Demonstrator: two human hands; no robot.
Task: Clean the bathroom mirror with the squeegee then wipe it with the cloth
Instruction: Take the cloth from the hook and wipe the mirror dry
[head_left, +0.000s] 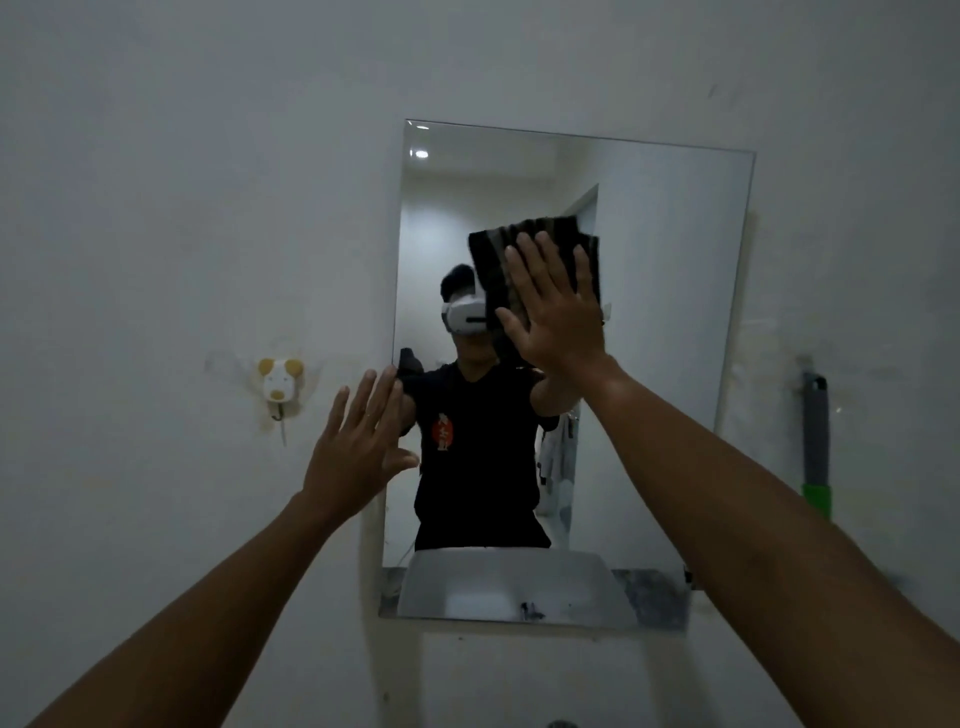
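A frameless rectangular mirror (670, 322) hangs on the white wall ahead. My right hand (558, 306) lies flat, fingers spread, pressing a dark folded cloth (498, 260) against the glass in the mirror's upper middle. My left hand (358, 441) is flat and open, fingers apart, resting at the mirror's left edge lower down, holding nothing. A squeegee with a grey and green handle (816, 447) hangs on the wall right of the mirror, away from both hands.
A small animal-shaped wall hook (280, 387) sticks to the wall left of the mirror. The mirror reflects a person wearing a headset, a white basin and an open doorway. Bare white wall surrounds everything.
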